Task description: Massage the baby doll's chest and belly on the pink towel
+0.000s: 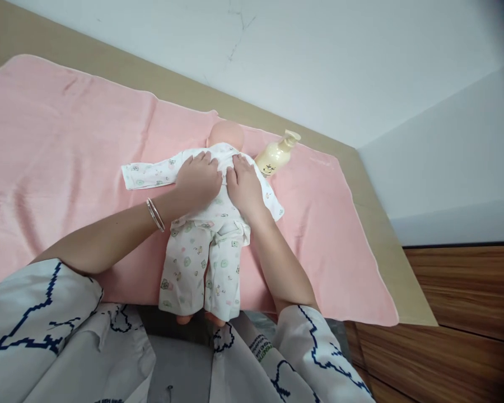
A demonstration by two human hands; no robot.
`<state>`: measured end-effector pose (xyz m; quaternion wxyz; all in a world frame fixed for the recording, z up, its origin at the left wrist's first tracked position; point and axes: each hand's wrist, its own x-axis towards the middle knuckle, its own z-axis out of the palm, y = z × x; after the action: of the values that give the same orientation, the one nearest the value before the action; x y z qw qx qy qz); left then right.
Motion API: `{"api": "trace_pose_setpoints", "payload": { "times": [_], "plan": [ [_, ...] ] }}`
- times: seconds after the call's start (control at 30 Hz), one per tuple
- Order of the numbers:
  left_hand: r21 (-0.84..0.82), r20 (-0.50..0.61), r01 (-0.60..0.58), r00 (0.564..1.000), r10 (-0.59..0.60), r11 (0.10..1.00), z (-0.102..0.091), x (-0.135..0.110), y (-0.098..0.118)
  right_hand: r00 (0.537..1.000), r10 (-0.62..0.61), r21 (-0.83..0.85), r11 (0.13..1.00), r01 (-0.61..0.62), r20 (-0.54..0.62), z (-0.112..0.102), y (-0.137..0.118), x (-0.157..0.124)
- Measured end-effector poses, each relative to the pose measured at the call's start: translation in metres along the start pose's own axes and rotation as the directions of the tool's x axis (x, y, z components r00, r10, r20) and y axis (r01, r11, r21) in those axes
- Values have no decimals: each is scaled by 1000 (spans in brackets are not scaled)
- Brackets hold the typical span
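A baby doll in a white printed top and trousers lies on a pink towel, head away from me, feet at the near edge. My left hand rests flat on the doll's upper back, fingers stretched toward the collar; a silver bangle circles that wrist. My right hand lies flat beside it on the right of the back, fingers together and extended. Both palms press on the white top, and neither hand holds anything.
A cream pump bottle lies on the towel just right of the doll's head. The towel covers a beige tabletop set against a white wall. Wooden flooring shows at the right. My white patterned sleeves fill the bottom.
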<state>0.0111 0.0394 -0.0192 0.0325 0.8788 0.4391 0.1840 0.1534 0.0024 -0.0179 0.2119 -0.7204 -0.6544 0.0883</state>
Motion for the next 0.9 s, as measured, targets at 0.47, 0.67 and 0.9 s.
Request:
{"api": "trace_pose_setpoints", "payload": {
  "times": [0.47,0.67,0.9],
  "plan": [
    [80,10,-106,994,105,991,-11,-7,8,998,-38,58,998,35,57,0,13,14],
    [-21,-28,-17,999,17,1000,5,6,-12,1000,-30,-94,995,29,-7,0,-18,-11],
    [-243,-181,68,977,-114,968,42,15,-27,995,-96,-85,992,96,-6,0,-17,-13]
  ]
}}
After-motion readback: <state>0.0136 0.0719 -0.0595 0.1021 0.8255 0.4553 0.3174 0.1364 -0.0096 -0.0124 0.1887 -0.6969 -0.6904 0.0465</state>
